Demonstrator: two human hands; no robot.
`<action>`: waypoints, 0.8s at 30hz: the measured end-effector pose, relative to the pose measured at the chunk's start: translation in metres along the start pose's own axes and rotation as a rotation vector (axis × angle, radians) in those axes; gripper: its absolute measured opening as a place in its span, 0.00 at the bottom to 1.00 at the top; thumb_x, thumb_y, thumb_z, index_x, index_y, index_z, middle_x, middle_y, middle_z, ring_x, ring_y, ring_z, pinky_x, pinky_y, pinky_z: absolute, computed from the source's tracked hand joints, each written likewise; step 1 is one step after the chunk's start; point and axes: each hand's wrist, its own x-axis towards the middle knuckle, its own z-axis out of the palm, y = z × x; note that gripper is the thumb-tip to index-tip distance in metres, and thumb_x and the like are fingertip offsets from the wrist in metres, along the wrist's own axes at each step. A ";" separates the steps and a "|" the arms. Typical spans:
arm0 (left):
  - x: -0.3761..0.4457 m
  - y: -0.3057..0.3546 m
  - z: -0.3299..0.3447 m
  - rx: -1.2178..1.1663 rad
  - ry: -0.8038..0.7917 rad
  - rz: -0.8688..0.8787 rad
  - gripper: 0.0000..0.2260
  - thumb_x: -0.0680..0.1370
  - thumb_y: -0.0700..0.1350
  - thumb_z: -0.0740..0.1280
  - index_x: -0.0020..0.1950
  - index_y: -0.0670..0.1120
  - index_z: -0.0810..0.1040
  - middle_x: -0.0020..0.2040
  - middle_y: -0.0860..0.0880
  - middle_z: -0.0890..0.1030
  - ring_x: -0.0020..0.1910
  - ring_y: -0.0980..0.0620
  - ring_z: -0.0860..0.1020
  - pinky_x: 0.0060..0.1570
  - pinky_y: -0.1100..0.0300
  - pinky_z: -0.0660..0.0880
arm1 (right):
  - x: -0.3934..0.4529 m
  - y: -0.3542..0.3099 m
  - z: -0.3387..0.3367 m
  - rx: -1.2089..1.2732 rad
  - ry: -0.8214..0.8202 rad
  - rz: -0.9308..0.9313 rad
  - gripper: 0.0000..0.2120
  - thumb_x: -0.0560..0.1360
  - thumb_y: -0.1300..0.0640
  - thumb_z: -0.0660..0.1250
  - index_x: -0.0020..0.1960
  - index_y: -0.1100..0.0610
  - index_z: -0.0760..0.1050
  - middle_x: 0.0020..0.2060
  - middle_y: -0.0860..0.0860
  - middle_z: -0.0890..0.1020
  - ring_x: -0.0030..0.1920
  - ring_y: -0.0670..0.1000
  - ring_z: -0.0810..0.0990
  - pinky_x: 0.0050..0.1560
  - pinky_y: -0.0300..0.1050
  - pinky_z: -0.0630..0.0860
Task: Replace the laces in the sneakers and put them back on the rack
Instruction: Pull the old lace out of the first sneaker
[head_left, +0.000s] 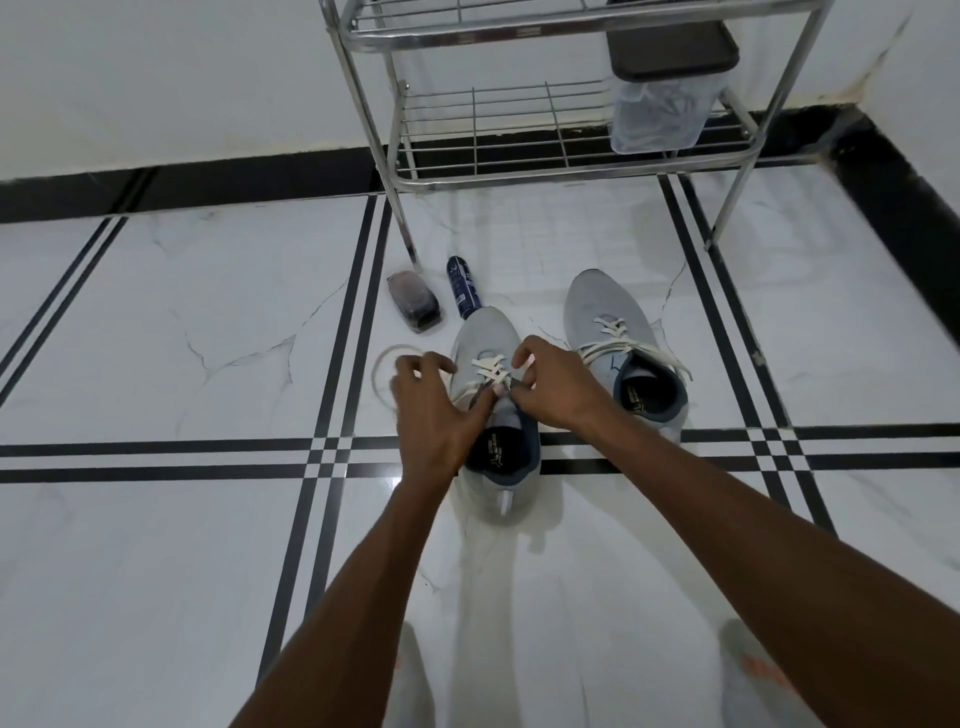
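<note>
Home interior, white marble-look tiled floor (156, 322), black skirting, metal shoe rack (566, 150)

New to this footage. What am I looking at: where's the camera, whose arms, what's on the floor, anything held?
There is one picture, from a wide-angle camera worn on a person's head and aimed down at their own bare arms; no robot is involved. On the tiled floor stand two grey sneakers. The left hand and right hand work on the near sneaker, pinching its white lace at the eyelets. The other sneaker is laced but untied. Beside them lie a dark spray can and a small clear box. Behind stands a metal rack holding a lidded container.
</note>
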 end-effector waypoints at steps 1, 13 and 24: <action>-0.003 0.000 0.003 -0.043 -0.041 0.016 0.15 0.75 0.52 0.75 0.54 0.45 0.76 0.52 0.50 0.76 0.51 0.53 0.76 0.45 0.64 0.72 | 0.001 -0.001 0.002 -0.030 -0.009 -0.059 0.15 0.73 0.55 0.73 0.58 0.53 0.76 0.53 0.55 0.77 0.52 0.55 0.77 0.54 0.50 0.76; -0.010 -0.007 0.006 -0.284 0.000 -0.208 0.06 0.80 0.46 0.70 0.45 0.45 0.81 0.39 0.53 0.82 0.40 0.58 0.81 0.40 0.72 0.72 | 0.015 0.005 0.000 -0.204 0.369 0.040 0.09 0.79 0.59 0.63 0.58 0.56 0.75 0.64 0.58 0.65 0.61 0.61 0.70 0.54 0.55 0.76; -0.010 -0.011 0.005 -0.291 0.001 -0.211 0.06 0.80 0.46 0.70 0.45 0.44 0.81 0.39 0.53 0.82 0.40 0.56 0.81 0.41 0.69 0.74 | 0.019 -0.009 -0.003 -0.245 0.421 0.025 0.11 0.80 0.57 0.61 0.57 0.61 0.79 0.61 0.59 0.70 0.58 0.59 0.73 0.57 0.52 0.76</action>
